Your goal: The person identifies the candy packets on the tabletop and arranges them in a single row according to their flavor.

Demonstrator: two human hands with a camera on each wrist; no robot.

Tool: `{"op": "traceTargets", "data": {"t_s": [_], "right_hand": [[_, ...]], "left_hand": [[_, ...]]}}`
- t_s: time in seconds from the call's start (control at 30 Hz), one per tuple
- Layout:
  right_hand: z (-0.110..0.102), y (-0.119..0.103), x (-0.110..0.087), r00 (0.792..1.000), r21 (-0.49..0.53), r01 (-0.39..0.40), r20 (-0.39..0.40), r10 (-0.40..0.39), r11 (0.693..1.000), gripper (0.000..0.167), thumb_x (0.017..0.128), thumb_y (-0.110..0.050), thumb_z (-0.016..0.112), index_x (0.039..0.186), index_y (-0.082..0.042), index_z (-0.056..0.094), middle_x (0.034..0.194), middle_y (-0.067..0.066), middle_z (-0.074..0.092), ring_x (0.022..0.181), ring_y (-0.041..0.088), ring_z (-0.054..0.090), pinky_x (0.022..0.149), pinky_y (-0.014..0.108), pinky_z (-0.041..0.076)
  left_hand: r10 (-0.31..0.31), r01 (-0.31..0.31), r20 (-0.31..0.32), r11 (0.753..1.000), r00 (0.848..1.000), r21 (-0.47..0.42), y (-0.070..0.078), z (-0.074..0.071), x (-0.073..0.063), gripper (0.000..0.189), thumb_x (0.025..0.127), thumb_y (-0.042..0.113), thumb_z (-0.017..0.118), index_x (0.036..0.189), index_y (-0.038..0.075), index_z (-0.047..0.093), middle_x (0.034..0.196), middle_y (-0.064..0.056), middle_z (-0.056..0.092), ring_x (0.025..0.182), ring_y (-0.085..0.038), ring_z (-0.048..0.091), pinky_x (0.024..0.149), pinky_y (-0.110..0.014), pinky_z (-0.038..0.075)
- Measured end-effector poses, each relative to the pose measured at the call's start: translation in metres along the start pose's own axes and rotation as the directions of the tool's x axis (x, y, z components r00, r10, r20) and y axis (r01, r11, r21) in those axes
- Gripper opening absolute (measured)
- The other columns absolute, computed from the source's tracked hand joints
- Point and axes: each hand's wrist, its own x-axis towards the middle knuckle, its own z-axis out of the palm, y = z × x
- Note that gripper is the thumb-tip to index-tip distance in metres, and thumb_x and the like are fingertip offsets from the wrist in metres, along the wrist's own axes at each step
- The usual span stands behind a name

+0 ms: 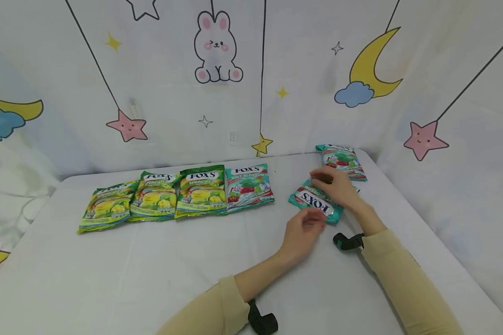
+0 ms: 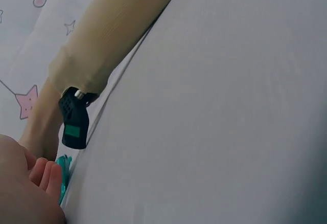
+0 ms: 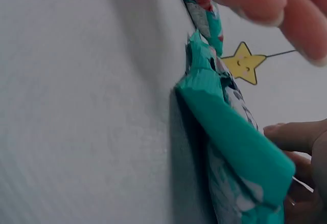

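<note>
A teal Fox's candy bag (image 1: pixel 317 201) lies on the table, its lettering upside down in the head view. My right hand (image 1: pixel 337 186) is over its far right part, thumb and index finger loosely bent with a gap between them. In the right wrist view, that hand (image 3: pixel 306 157) is beside the bag (image 3: pixel 235 142); its other fingertips are hidden. My left hand (image 1: pixel 302 235) is at the bag's near side. Its fingers (image 3: pixel 255 1) are loosely curled above the bag in the right wrist view, apart from it. The left wrist view shows this hand (image 2: pixel 25 183) holding nothing.
Another teal Mint Blossom bag (image 1: pixel 341 160) lies at the far right. One teal bag (image 1: pixel 249 186) and three yellow-green Springtea bags (image 1: pixel 201 190) form a row on the left. A patterned curtain (image 1: pixel 167 93) stands behind the white table (image 1: pixel 151 279).
</note>
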Motion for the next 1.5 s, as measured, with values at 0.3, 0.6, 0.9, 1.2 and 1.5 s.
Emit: {"op": "traceTargets", "data": {"t_s": [0.3,0.6,0.9,1.2,1.5], "right_hand": [[-0.014,0.016,-0.001,0.998,-0.046,-0.043,0.050,0.045,0.998,0.027,0.096,-0.013,0.066,0.123,-0.008,0.070,0.126,0.014,0.067,0.122,0.033,0.057,0.102,0.050,0.043],[-0.023,0.019,0.000,0.990,-0.013,-0.049,0.129,0.050,0.999,0.028,0.098,-0.012,0.064,0.125,-0.005,0.067,0.132,0.017,0.064,0.131,0.038,0.051,0.109,0.058,0.036],[-0.023,0.021,0.000,0.986,-0.018,-0.082,0.143,0.084,0.996,0.030,0.099,-0.017,0.063,0.126,-0.006,0.067,0.134,0.018,0.062,0.133,0.038,0.049,0.110,0.057,0.036],[-0.020,0.021,0.001,0.990,-0.053,-0.072,0.121,0.078,0.996,0.029,0.097,-0.015,0.065,0.124,-0.004,0.067,0.132,0.020,0.063,0.129,0.039,0.052,0.108,0.058,0.038],[-0.017,0.021,0.003,0.992,-0.086,-0.064,0.099,0.072,0.994,0.031,0.096,-0.014,0.067,0.124,-0.003,0.067,0.130,0.021,0.064,0.128,0.039,0.052,0.108,0.058,0.038]], "left_hand": [[-0.043,0.035,0.088,0.996,0.995,0.084,0.004,0.033,-0.003,0.029,0.098,0.001,0.049,0.123,0.000,0.064,0.119,-0.012,0.071,0.110,-0.011,0.067,0.091,-0.014,0.050],[-0.164,0.157,0.052,0.981,0.985,0.113,0.009,0.051,-0.002,0.038,0.097,0.006,0.050,0.132,0.011,0.063,0.128,0.001,0.069,0.117,0.000,0.060,0.096,-0.015,0.046],[-0.201,0.202,-0.026,0.977,0.979,0.069,0.008,0.057,0.000,0.040,0.095,0.005,0.055,0.134,0.012,0.061,0.125,-0.001,0.069,0.115,-0.002,0.061,0.093,-0.014,0.047],[-0.182,0.188,-0.139,0.982,0.973,0.029,0.008,0.054,-0.004,0.036,0.092,-0.001,0.055,0.127,0.008,0.063,0.124,-0.007,0.069,0.115,-0.010,0.063,0.095,-0.015,0.048],[-0.194,0.212,-0.306,0.977,0.932,0.025,0.011,0.051,-0.006,0.032,0.091,-0.004,0.056,0.119,0.009,0.066,0.119,-0.005,0.070,0.112,-0.013,0.065,0.095,-0.021,0.051]]}}
